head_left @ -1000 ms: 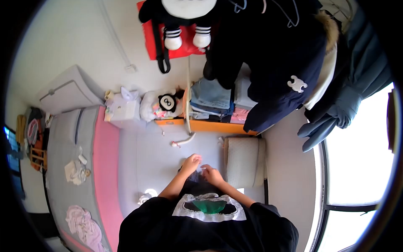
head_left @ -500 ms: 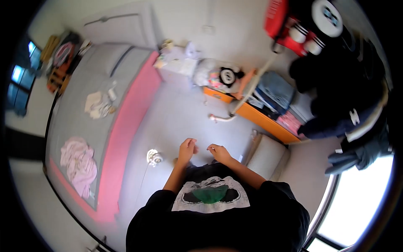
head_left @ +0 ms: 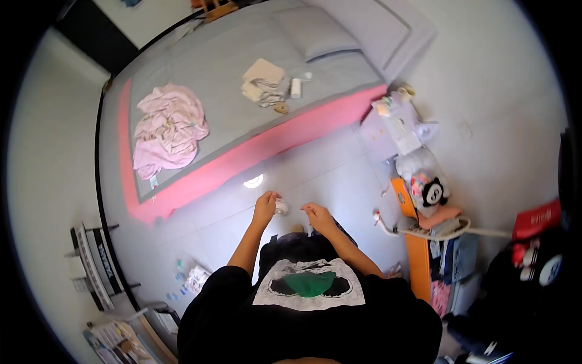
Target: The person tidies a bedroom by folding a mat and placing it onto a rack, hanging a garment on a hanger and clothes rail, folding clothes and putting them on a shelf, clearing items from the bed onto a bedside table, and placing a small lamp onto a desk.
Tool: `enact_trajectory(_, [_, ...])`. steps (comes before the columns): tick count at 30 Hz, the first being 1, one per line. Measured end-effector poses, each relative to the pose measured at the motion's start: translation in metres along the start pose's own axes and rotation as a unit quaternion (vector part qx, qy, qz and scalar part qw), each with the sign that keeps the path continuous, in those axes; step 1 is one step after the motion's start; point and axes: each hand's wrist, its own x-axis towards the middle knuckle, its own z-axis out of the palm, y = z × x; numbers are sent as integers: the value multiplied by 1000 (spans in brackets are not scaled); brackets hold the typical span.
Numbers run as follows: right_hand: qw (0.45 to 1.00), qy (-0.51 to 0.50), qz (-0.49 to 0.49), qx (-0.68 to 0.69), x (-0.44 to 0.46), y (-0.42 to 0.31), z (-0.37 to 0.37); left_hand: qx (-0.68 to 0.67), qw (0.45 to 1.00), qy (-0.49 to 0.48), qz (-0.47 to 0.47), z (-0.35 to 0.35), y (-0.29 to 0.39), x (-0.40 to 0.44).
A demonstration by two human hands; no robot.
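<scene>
My left hand is raised in front of my body over the tiled floor, with its fingers loosely curled in and nothing visible in them. To its right, my right hand hangs at about the same height, its fingers bent inward and nothing showing between them. The two hands are apart and touch nothing. Beyond them is the bed with a grey cover and pink side. On it lie a crumpled pink blanket, a beige cloth and a small white bottle.
At the right, a white bedside stand holds small items. Near it are an orange storage box with folded clothes, a curved pale pole and dark hanging clothes. A keyboard on a stand is at the left.
My view has turned left, so the bed now lies straight ahead and the storage box is at the right. Both hands stay raised before my body, loosely curled.
</scene>
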Motion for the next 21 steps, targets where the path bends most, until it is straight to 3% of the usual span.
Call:
enact_trajectory(1, [1000, 11, -19, 0, 19, -9, -2, -10, 1000, 8, -14, -7, -1, 12])
enact_trajectory(5, [996, -22, 68, 47, 96, -14, -18, -47, 997, 57, 4, -6, -17, 66])
enact_trajectory(7, [998, -49, 40, 28, 144, -4, -26, -77, 995, 45, -35, -5, -4, 93])
enact_trajectory(11, [987, -136, 86, 16, 250, -3, -56, -83, 991, 35, -103, -12, 25, 172])
enact_trajectory(13, [990, -132, -21, -52, 303, -12, -73, -109, 987, 83, -85, -12, 39, 205])
enact_trajectory(15, [986, -151, 11, -64, 359, -31, -93, -104, 985, 91, -107, -15, 52, 246])
enact_trajectory(16, [984, -156, 48, -68, 384, -41, -99, -71, 982, 162, -58, -14, 56, 264])
enact_trajectory(17, [985, -141, 3, -94, 412, -41, -104, -35, 973, 229, -12, -13, 59, 282])
enact_trajectory(19, [981, -122, -56, -139, 458, -76, -115, -51, 967, 242, -53, -21, 92, 311])
enact_trajectory(21, [971, -116, -104, -184, 507, -78, -120, 196, 915, 332, 119, -25, 110, 345])
